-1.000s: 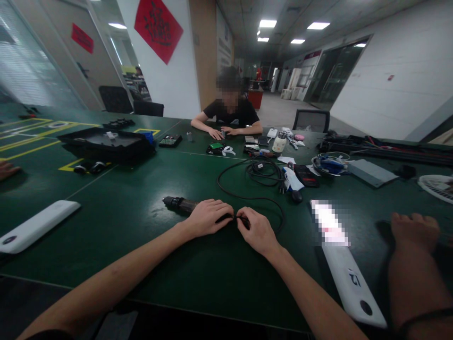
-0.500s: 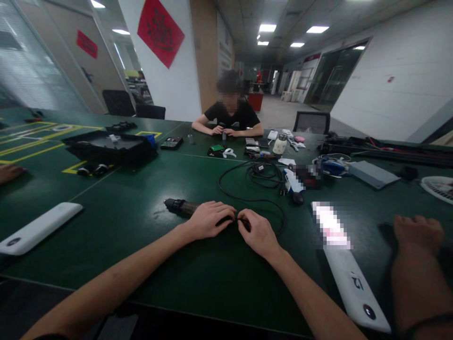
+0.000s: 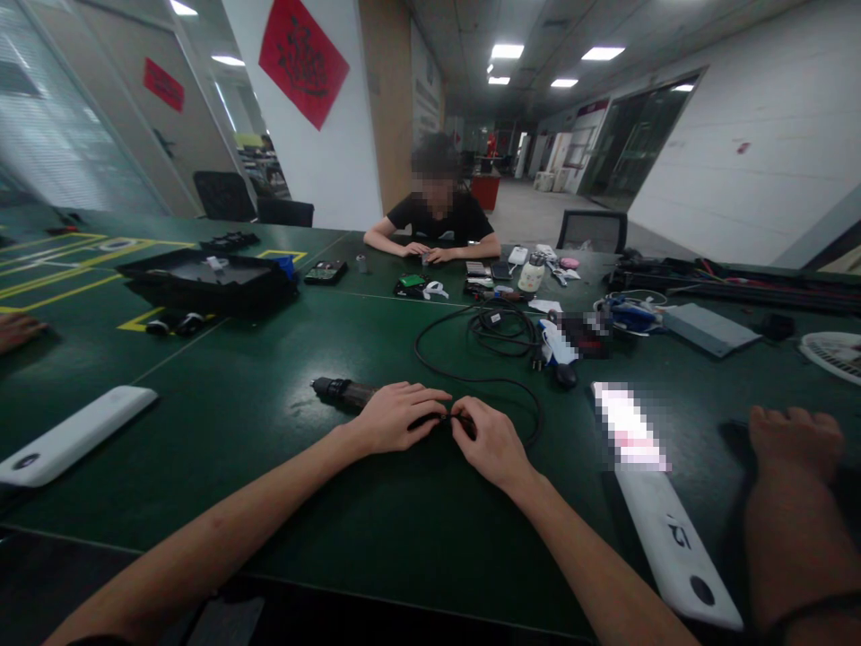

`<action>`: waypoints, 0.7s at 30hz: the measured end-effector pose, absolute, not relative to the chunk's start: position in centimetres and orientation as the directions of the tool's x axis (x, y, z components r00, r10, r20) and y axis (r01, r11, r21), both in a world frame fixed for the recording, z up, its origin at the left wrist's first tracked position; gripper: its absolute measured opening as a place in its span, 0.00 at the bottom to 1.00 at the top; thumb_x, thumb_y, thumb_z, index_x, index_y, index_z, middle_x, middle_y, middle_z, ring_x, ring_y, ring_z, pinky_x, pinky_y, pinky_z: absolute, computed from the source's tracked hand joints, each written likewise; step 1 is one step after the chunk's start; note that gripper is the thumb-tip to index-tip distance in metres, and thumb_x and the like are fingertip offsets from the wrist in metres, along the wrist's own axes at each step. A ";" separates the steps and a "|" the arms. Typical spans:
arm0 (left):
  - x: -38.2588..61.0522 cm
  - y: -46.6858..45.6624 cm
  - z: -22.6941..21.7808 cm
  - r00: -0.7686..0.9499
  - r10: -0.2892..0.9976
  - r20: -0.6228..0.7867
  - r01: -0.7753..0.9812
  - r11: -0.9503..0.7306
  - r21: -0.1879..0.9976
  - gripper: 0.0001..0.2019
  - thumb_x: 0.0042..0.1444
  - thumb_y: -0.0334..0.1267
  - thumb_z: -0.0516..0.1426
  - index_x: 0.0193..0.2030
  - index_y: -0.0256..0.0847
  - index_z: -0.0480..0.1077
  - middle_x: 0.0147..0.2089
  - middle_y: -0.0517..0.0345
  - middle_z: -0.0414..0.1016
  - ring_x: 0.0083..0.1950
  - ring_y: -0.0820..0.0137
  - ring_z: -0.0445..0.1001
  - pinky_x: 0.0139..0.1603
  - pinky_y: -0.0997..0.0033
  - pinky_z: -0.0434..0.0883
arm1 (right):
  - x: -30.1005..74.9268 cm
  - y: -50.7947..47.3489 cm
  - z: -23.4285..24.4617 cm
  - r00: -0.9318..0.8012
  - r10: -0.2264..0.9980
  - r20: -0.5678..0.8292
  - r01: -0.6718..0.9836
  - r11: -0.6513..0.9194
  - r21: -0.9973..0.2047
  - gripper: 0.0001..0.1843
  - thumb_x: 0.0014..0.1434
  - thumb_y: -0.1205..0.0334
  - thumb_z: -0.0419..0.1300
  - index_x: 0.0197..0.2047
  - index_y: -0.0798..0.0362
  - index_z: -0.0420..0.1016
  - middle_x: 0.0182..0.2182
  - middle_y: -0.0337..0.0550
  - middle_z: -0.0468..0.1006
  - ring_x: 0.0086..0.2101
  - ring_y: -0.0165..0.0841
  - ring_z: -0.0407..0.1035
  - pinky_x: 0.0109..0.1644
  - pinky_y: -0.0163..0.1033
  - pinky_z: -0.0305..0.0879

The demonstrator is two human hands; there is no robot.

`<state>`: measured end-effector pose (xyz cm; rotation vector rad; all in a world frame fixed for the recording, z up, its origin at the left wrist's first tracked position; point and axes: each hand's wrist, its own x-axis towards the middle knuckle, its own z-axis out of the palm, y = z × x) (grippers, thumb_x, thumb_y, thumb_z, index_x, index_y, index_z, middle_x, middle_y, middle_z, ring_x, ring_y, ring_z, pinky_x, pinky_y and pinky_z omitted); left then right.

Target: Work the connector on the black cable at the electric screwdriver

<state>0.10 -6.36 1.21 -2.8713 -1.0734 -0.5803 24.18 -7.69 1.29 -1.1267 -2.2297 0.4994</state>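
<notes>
A dark cylindrical corded power tool lies on the green table, its narrow tip pointing left. My left hand is closed over its rear end, hiding that part, with thumb and forefinger reaching to where the cord begins. Facing it, my right hand pinches the black cord close to the tool's end. The fingertips of both hands almost meet, and the small part between them is too dark to make out. From behind my right hand the black cable curves away to a loose coil farther back.
White bars lie left and right. Another person's hand rests at the right; a fingertip area shows far left. Across the table sits a person. A black tray and a bottle stand farther back.
My left forefinger has straightened slightly toward the right hand. Otherwise both my hands and the tool keep their places. The person opposite has lowered their fingers a little over a small object.
</notes>
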 end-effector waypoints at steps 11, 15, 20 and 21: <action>0.1 -6.4 1.2 0.683 0.638 0.356 0.641 -0.757 0.127 0.10 0.72 0.44 0.54 0.54 0.48 0.72 0.67 0.58 0.73 0.59 0.65 0.77 0.56 0.62 0.73 | 24.1 -7.7 1.4 -0.472 0.816 0.334 0.597 0.574 -0.560 0.05 0.68 0.65 0.59 0.46 0.47 0.73 0.42 0.42 0.79 0.39 0.36 0.75 0.41 0.38 0.68; 0.3 -6.2 0.9 0.631 0.678 0.377 0.683 -0.716 0.143 0.11 0.72 0.48 0.55 0.49 0.46 0.72 0.67 0.56 0.73 0.62 0.63 0.76 0.58 0.59 0.73 | 24.1 -7.7 1.3 -0.464 0.819 0.338 0.601 0.571 -0.559 0.05 0.68 0.66 0.59 0.45 0.47 0.73 0.42 0.42 0.79 0.39 0.36 0.75 0.42 0.38 0.68; 0.2 -6.3 1.5 0.678 0.644 0.354 0.647 -0.752 0.129 0.11 0.70 0.45 0.56 0.54 0.48 0.72 0.68 0.58 0.72 0.61 0.63 0.77 0.57 0.60 0.73 | 24.1 -7.8 1.4 -0.460 0.820 0.341 0.603 0.570 -0.558 0.05 0.68 0.66 0.58 0.46 0.47 0.73 0.43 0.42 0.79 0.39 0.35 0.75 0.41 0.38 0.68; 0.2 -6.4 1.6 0.686 0.638 0.350 0.640 -0.758 0.127 0.10 0.70 0.44 0.56 0.54 0.49 0.73 0.68 0.58 0.72 0.60 0.64 0.77 0.57 0.60 0.73 | 24.1 -7.8 1.4 -0.460 0.819 0.342 0.603 0.572 -0.557 0.05 0.68 0.66 0.58 0.46 0.47 0.73 0.43 0.42 0.79 0.39 0.35 0.75 0.41 0.38 0.69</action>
